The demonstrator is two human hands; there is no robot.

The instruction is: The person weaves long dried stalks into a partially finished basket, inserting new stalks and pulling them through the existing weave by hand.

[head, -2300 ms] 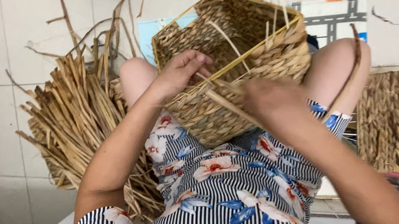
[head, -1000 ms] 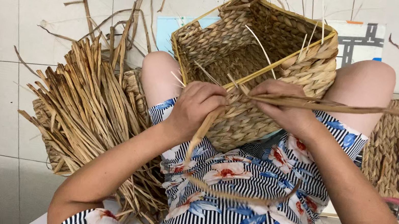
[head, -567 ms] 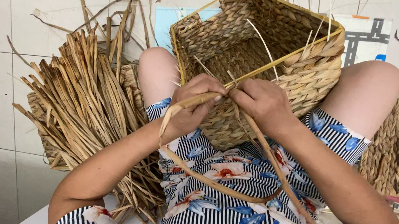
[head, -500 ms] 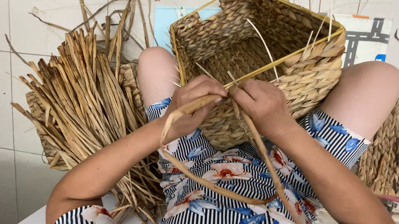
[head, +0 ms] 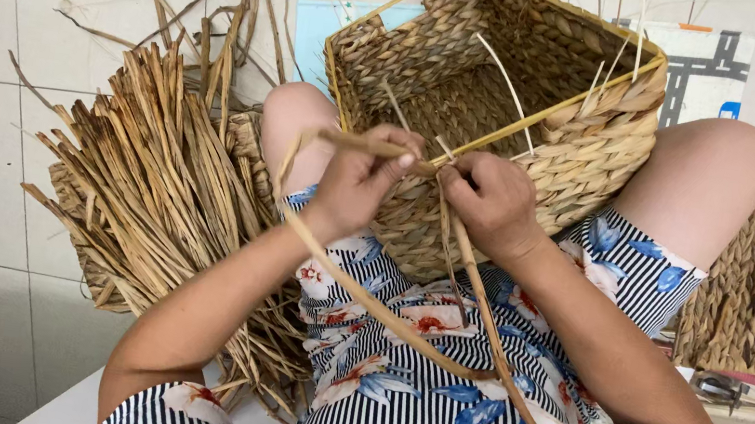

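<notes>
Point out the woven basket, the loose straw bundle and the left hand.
woven basket (head: pixel 590 148), head view, on its right side wall.
straw bundle (head: pixel 159 174), head view, mid-pile.
left hand (head: pixel 357 180), head view, back of hand.

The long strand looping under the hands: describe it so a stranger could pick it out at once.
Start at the woven basket resting on the person's lap. At its near rim, the left hand pinches a flat tan strand, which arcs down across the striped floral dress towards the right forearm. Unlike the loose bundle of dried stalks on the floor, it is a single curved piece held in a grip.
</notes>
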